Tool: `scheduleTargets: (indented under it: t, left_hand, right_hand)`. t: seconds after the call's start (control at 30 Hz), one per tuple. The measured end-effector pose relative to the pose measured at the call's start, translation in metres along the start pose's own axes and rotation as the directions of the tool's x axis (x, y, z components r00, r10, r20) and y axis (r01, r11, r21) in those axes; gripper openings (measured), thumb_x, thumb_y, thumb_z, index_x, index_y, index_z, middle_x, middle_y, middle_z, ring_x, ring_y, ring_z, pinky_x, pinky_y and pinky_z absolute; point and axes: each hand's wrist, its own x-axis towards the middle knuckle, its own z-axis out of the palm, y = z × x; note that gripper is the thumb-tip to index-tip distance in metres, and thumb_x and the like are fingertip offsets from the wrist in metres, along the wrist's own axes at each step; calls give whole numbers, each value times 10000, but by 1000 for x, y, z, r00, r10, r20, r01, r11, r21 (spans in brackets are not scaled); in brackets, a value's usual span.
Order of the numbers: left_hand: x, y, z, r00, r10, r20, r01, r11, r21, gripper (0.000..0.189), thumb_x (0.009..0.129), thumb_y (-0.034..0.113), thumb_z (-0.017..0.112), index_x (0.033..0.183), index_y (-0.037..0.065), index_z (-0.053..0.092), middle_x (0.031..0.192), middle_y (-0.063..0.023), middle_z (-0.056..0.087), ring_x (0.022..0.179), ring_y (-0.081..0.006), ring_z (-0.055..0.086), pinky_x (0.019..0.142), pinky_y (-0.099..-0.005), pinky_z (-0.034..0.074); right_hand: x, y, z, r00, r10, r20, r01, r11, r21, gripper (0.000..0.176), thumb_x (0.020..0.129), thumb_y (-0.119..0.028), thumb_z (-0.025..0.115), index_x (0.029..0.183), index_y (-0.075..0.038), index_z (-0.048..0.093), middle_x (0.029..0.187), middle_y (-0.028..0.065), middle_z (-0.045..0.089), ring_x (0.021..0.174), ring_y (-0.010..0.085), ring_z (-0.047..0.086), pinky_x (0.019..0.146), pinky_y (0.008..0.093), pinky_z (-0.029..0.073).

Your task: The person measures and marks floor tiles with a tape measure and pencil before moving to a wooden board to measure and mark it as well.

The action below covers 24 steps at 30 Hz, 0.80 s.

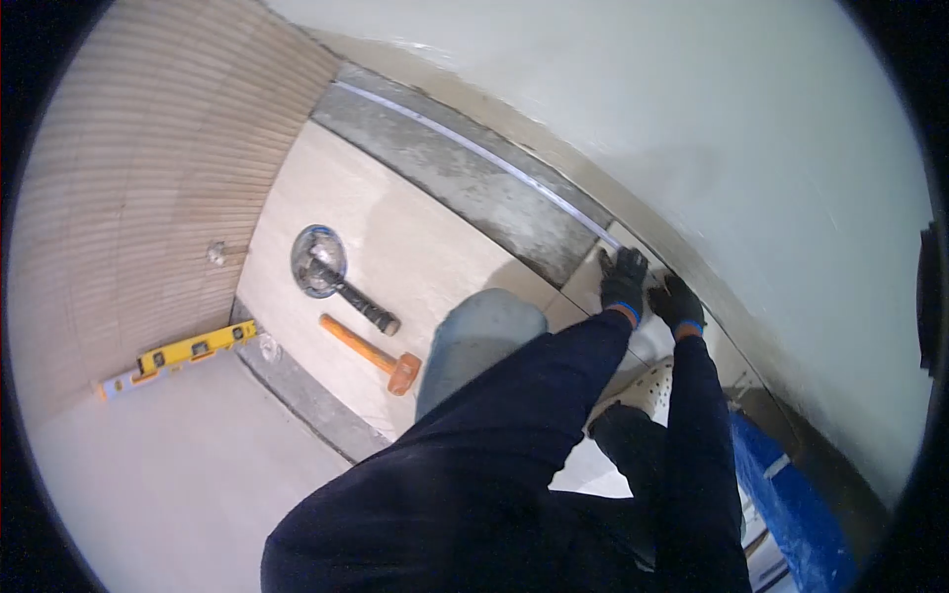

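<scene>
Yellow spirit level [178, 354], suction lifter [318, 262] and orange-handled mallet [374, 354] lie apart, unused. My gloved left hand [623, 282] and right hand [678, 301] flat, fingers spread, clasping nothing, on cut tile [591, 275] against wall. I'd press evenly, keep joint straight.

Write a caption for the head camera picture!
Black-gloved left hand and right hand press a pale floor tile by the white wall.

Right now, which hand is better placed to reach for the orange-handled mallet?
Probably the left: the left hand sits on the narrow tile, toward the mallet; the right hand lies beyond it, nearer the wall.
</scene>
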Motion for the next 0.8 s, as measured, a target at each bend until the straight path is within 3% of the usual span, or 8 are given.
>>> scheduleTargets:
  t: [0.1, 0.27, 0.3, 0.33, 0.43, 0.5, 0.67, 0.8]
  left_hand:
    - [-13, -4, -38, 984, -42, 172, 57, 995, -86, 556, 971, 279, 343, 1508, 161, 253, 1582, -70, 196, 1459, -304, 148, 1125, -648, 40]
    - [-27, 1, -13, 886, -152, 437, 249, 953, -174, 626, 958, 407, 370, 1504, 121, 267, 1583, -111, 183, 1451, -368, 133, 1139, -612, 37]
    - [-11, 26, 84, 930, -267, 252, 313, 935, -165, 621, 947, 409, 386, 1478, 91, 334, 1559, -159, 236, 1436, -396, 170, 1143, -601, 53]
    - [-16, 16, 64, 929, -276, 245, 320, 934, -159, 621, 947, 409, 386, 1478, 91, 334, 1559, -159, 236, 1436, -396, 170, 1143, -601, 53]
    - [-41, -7, -51, 875, 26, 484, 30, 994, -106, 594, 933, 409, 398, 1412, 61, 444, 1495, -197, 353, 1399, -415, 262, 1135, -611, 93]
    - [-46, -6, -81, 892, 214, 398, -99, 952, -291, 575, 905, 403, 430, 1356, 56, 515, 1437, -206, 434, 1355, -423, 340, 1110, -637, 139]
    - [-81, 43, -152, 962, 218, 165, -142, 914, -381, 595, 805, 378, 559, 1319, 79, 537, 1425, -206, 439, 1274, -387, 452, 1035, -591, 307]
    - [-99, 34, -210, 868, 460, 188, -290, 776, -560, 517, 752, 358, 615, 1195, 92, 637, 1278, -186, 576, 1165, -357, 557, 943, -553, 421]
  right_hand:
    - [-25, -28, -19, 990, 114, 78, -116, 993, 21, 466, 819, -426, 578, 1168, -124, 640, 1140, 160, 657, 1053, 355, 623, 878, 456, 505]
    - [-43, -33, 10, 993, -81, 82, 88, 992, -86, 297, 798, -290, 588, 1025, -136, 700, 1024, 146, 686, 954, 367, 644, 823, 462, 518]
    - [-45, -25, 23, 978, -193, 82, 197, 979, -52, 299, 769, -257, 607, 1024, -130, 700, 1024, 148, 684, 959, 365, 640, 828, 463, 516]
    - [-44, -22, 29, 951, -299, 76, 301, 954, -19, 308, 741, -223, 626, 1023, -124, 700, 1024, 151, 681, 964, 363, 636, 832, 464, 514]
    - [-47, -26, 30, 934, -348, 80, 351, 936, -28, 300, 747, -222, 624, 1018, -117, 698, 1021, 152, 681, 959, 361, 637, 830, 460, 515]
    - [-48, -28, 29, 933, -350, 84, 354, 934, -39, 294, 752, -221, 622, 1015, -112, 697, 1018, 152, 680, 955, 359, 638, 829, 457, 515]
    - [-54, -26, 28, 926, -369, 81, 374, 926, -46, 282, 762, -219, 618, 1007, -100, 695, 1013, 153, 679, 945, 355, 640, 826, 451, 516]
    - [-54, -22, 33, 918, -387, 89, 393, 917, -64, 273, 771, -217, 615, 1000, -90, 693, 1008, 154, 678, 937, 352, 642, 823, 446, 516]
